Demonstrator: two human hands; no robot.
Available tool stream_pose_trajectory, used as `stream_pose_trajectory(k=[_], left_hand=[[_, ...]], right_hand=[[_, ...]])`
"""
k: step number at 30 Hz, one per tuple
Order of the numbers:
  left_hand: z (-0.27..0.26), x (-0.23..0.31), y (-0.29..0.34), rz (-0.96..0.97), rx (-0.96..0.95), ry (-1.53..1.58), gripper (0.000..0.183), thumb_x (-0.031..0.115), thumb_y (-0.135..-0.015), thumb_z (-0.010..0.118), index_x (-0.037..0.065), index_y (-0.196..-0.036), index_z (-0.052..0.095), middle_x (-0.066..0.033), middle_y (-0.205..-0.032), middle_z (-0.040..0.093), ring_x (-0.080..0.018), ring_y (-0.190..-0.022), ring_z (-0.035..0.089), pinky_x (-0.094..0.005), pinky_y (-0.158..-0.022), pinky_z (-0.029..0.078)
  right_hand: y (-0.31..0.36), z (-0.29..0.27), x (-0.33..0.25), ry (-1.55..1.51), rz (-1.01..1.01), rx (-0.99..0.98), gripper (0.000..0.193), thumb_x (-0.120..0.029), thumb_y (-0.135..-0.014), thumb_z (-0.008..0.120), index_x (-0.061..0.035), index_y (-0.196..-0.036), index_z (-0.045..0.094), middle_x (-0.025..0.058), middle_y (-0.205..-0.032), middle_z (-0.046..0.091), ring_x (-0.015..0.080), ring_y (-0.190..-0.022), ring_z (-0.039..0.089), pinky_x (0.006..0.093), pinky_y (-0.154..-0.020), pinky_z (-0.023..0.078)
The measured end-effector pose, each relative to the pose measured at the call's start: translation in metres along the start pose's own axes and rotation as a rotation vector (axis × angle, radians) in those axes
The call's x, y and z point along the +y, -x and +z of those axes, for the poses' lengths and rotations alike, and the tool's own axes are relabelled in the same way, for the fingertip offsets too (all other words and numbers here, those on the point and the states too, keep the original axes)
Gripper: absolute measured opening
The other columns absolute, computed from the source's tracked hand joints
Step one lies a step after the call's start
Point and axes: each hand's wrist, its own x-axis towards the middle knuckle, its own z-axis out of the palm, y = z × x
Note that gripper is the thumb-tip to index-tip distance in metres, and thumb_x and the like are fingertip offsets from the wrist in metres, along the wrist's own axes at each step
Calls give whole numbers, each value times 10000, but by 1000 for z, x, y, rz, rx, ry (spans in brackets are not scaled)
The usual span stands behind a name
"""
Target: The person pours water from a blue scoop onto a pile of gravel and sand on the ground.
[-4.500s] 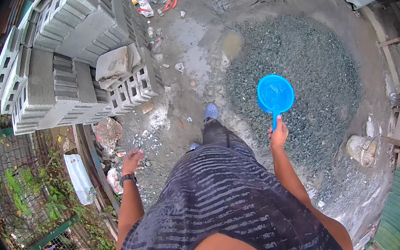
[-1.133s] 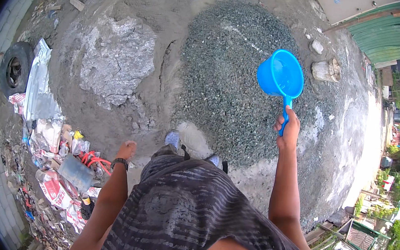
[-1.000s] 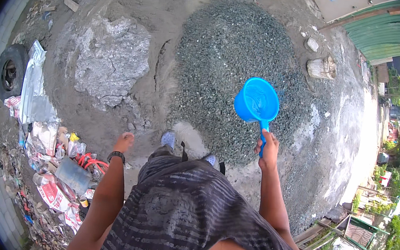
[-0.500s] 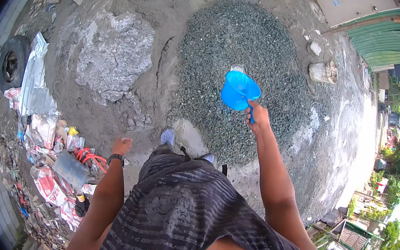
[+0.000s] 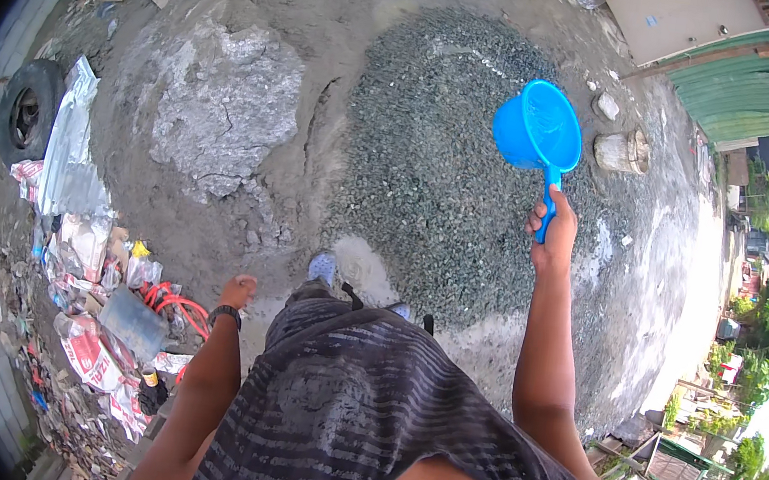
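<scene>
Between one and two o'clock, the right hand (image 5: 555, 227) is swinging the blue dipper (image 5: 540, 127) outward again, fingers curled around its handle (image 5: 552, 176); near twelve, a pale streak (image 5: 472, 55), likely water, is wetting the gravel heap (image 5: 430, 179). At eight, the half-curled left hand (image 5: 239, 291) is holding nothing.

One left hand (image 5: 238, 292), one right hand (image 5: 556, 227) counted. One blue dipper (image 5: 540, 130) seen. One gravel pile (image 5: 446, 209), one pale-grey mound (image 5: 225, 105), one tyre (image 5: 49, 98), one bucket (image 5: 612, 153), one bluish container (image 5: 133, 323) counted. Two shoes (image 5: 321, 269), one wristwatch (image 5: 225, 314) also noted.
</scene>
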Motion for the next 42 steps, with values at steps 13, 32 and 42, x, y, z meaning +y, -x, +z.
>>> stream_pose_trajectory(k=[13, 32, 42], left_hand=[[-5, 61, -28, 131, -48, 48, 261, 279, -872, 626, 98, -1056, 665, -5, -823, 650, -116, -628, 585, -259, -501, 423], [-6, -3, -8, 74, 9, -140, 270, 297, -855, 638, 111, -1034, 716, -51, -800, 694, -144, -640, 644, -286, -529, 471], [2, 20, -25, 160, 10, -109, 245, 247, -854, 637, 79, -1025, 690, -28, -798, 660, -141, -590, 591, -289, -511, 468]], right_hand=[[127, -51, 191, 177, 648, 75, 171, -230, -892, 616, -65, -900, 570, 19, -670, 538, 116, -496, 480, 293, -430, 388], [26, -9, 30, -213, 23, -28, 155, -212, -924, 566, -85, -895, 482, 30, -685, 527, 124, -523, 477, 298, -479, 392], [103, -47, 112, -64, 316, 71, 177, -238, -907, 582, -75, -957, 535, 17, -699, 545, 122, -525, 493, 299, -483, 418]])
